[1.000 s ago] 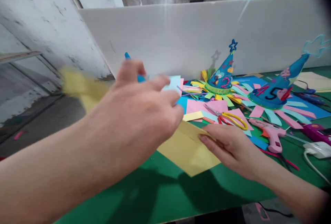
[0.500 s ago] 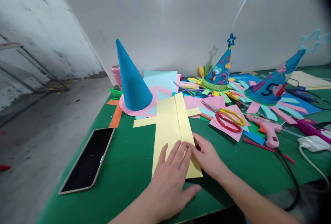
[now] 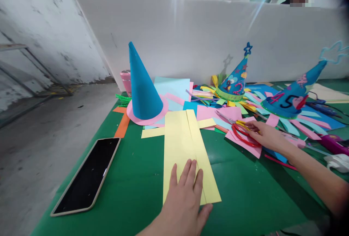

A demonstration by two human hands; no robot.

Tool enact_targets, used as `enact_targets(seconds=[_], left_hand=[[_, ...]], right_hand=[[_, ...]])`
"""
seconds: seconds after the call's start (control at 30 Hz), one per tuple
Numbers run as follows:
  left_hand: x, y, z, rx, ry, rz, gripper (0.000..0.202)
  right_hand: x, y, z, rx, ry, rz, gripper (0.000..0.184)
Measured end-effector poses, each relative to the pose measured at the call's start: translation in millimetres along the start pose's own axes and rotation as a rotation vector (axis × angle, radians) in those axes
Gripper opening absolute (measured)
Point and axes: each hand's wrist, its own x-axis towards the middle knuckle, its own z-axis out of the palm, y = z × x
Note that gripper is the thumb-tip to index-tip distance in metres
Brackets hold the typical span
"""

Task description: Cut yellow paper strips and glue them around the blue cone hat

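You are at a craft table (image 3: 131, 192) in a bare, grey work room. The table has a green top with coloured paper (image 3: 207, 112) all over it. Paper party hats (image 3: 236, 83) stand on it, and scissors (image 3: 245, 134) lie near them. A white board (image 3: 191, 39) walls off the back. The wall (image 3: 40, 28) and floor (image 3: 40, 148) beside you are rough grey concrete.

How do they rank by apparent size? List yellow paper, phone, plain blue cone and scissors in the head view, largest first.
1. yellow paper
2. phone
3. cone, though it stands farther back than the phone, so this pair is unsure
4. scissors
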Motion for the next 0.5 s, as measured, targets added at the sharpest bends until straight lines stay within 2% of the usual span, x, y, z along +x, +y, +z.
enact_targets(seconds=[0.1, 0.2, 0.33, 0.5], left_hand=[[0, 3, 2.0, 0.008, 0.000, -0.029, 0.060], [-2, 3, 9.5, 0.033, 0.053, -0.039, 0.061], [-4, 1, 21.7, 0.056, 0.103, -0.051, 0.064], [-5, 0, 28.7, 0.081, 0.133, -0.049, 0.063]], right_hand=[[0, 16, 7, -0.028, -0.180, 0.000, 0.017], [2, 21, 8, -0.070, -0.258, 0.011, 0.022], [-1, 13, -6, -0.131, -0.264, 0.045, 0.017], [-6, -4, -42, -0.170, -0.161, 0.087, 0.008]])
